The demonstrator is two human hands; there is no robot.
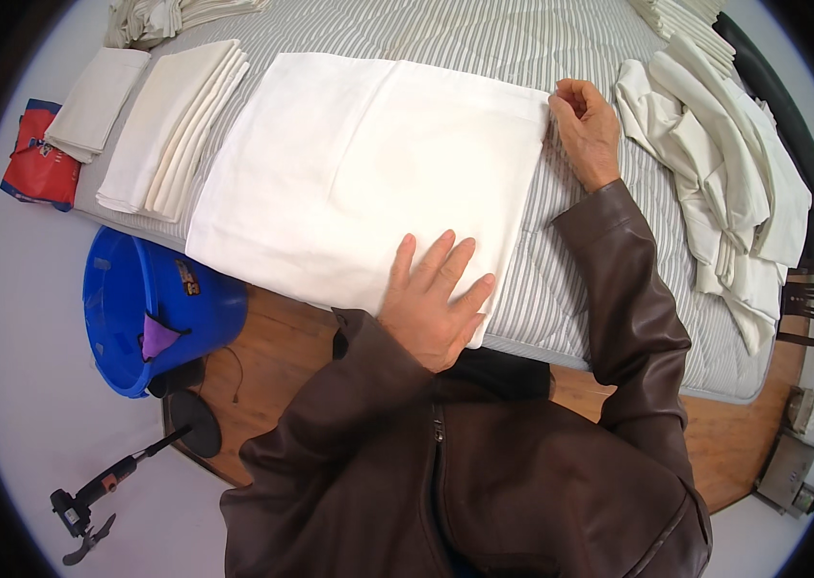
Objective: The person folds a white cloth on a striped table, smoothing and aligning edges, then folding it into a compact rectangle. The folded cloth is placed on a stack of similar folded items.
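A white cloth [378, 166] is spread nearly flat on a striped mattress [544, 318] in front of me. My left hand [436, 303] rests palm down on its near right part, fingers spread. At the cloth's far right corner, my right hand [586, 130] has thumb and forefinger closed on the edge. To the left lie a stack of folded white cloths [176, 130] and a smaller folded pile [100, 101]. On the right, loose white cloths [710, 159] lie in a crumpled heap.
More cloths [212, 7] lie at the far left, and a folded stack [688, 29] at the far right. A red and blue bag [46, 166] sits beside the mattress's left edge. Below it stands a blue plastic tub [197, 289]. A dark chair [811, 303] is at the right.
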